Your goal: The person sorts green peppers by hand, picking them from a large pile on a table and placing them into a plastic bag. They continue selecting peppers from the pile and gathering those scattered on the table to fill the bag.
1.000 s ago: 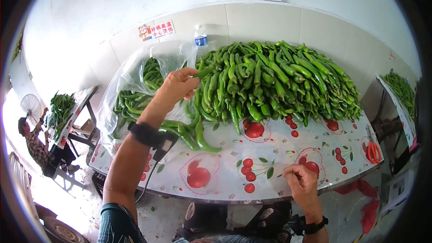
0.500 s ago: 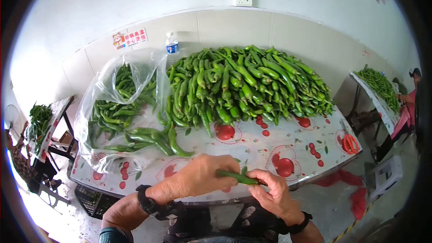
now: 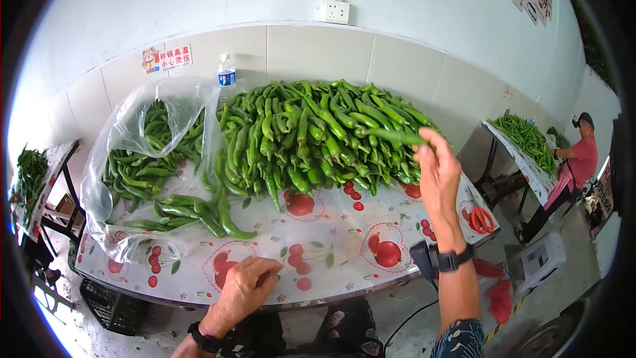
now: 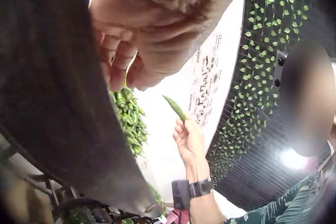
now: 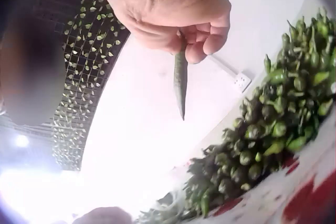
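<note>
One skinny green pepper is sticking out of the right hand, looking smooth, a bit blurry in the head view, and tapering to a narrow point. Thumb and fingers are pinching it by the stem end, so that hand is pretty much closed on it. Half a second ago both hands were working on it low over the near edge of the table; now the right one is holding it solo, up in the air by the right side of the big pepper pile. Meanwhile the left hand is hanging low with fingers loosely curled; can't tell if anything's tucked inside. In the head view, the pepper's long axis is running sideways, nearly level, tip pointing left across the pile.
</note>
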Demonstrator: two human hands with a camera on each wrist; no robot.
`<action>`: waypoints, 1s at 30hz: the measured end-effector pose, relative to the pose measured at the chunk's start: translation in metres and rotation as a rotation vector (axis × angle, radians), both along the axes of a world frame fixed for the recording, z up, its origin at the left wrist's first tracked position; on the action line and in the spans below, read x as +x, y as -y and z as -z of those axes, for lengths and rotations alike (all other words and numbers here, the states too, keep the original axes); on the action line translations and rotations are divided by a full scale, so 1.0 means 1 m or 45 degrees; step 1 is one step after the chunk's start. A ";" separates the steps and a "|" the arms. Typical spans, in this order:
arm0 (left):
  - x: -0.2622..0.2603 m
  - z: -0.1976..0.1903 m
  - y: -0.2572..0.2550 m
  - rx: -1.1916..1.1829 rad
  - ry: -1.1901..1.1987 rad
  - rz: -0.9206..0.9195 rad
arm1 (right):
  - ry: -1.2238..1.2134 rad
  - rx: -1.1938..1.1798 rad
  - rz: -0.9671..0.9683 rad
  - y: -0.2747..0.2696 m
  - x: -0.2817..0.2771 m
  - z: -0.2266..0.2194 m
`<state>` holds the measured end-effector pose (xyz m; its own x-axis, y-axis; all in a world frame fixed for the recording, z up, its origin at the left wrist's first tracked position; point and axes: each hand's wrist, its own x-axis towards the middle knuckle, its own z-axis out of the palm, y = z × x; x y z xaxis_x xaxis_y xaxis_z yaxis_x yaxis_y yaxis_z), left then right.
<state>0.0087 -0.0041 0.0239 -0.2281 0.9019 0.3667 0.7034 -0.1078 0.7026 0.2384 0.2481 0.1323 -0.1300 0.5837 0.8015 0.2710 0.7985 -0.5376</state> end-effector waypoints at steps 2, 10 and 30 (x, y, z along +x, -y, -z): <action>0.002 -0.001 0.000 0.050 -0.039 0.015 | 0.051 0.172 0.134 -0.033 -0.013 -0.003; -0.004 0.004 -0.005 0.119 0.027 0.056 | 0.370 0.208 0.498 -0.095 -0.073 0.000; -0.005 0.012 -0.004 0.272 0.124 0.001 | 1.076 -0.168 -0.855 0.056 -0.171 -0.002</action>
